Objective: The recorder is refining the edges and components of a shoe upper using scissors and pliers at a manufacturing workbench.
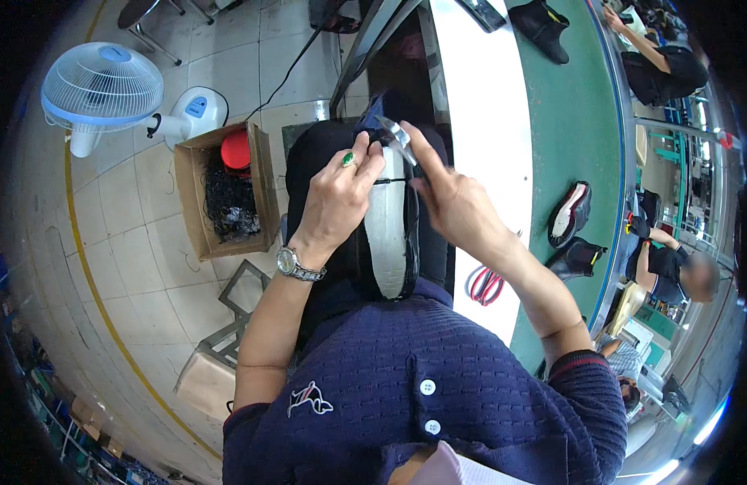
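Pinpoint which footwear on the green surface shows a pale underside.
The middle shoe, just above the lower boot in the picture: its pale, red-edged underside is visible. The lower boot and the top boot show dark uppers instead.

We bring both arms up from the lower part of the frame, and they slant inward toward the upper centre. Our left forearm (270, 339) climbs from the lower left to a left wrist (313, 249) left of centre; our left grip (339, 192) lies back of the hand up, fingers bent, tips reaching the upper centre. Our right forearm (535, 287) slants up from the lower right, elbow bent. Our right grip (462, 206) is closed, index finger stretched toward the upper left. The two hands sit near each other.
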Action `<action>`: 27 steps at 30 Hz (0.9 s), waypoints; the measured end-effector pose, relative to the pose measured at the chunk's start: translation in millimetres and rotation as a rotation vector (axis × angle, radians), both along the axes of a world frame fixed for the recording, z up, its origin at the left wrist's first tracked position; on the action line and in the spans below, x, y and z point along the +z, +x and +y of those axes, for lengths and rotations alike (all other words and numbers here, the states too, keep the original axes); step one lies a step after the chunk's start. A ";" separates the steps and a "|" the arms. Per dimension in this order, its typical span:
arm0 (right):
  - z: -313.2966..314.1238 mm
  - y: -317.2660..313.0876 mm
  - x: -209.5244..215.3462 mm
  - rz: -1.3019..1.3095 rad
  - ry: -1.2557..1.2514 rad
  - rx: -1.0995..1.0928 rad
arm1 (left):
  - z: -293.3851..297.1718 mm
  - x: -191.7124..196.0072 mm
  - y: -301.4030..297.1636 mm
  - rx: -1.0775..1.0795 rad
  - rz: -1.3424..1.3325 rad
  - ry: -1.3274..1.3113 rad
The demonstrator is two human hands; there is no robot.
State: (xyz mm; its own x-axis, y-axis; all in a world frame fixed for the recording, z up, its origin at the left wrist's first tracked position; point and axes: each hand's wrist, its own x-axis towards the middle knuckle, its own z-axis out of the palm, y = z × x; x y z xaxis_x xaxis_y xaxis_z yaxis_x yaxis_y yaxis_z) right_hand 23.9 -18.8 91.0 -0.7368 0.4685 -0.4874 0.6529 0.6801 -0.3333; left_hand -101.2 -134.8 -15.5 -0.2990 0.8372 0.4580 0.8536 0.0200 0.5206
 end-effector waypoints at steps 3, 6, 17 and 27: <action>8.4 13.6 0.0 0.205 0.064 0.159 | -0.2 -1.2 -0.1 0.003 0.016 0.003; 10.5 18.3 -0.5 0.283 0.033 0.159 | 1.1 -1.9 -0.8 0.008 0.024 -0.004; 16.6 9.3 -7.5 0.341 0.159 0.181 | 1.6 -3.1 -2.2 0.037 -0.011 -0.017; 13.0 6.6 -13.2 0.137 0.220 0.155 | 2.1 -1.9 1.1 0.082 -0.137 -0.014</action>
State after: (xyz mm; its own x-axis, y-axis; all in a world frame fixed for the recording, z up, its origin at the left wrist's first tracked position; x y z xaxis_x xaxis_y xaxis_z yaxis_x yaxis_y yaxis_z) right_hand 30.5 -5.8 77.8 -0.8598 0.4286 -0.2777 0.4947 0.8339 -0.2448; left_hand -100.0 -132.6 -17.4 -0.4253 0.8136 0.3965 0.7696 0.0945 0.6315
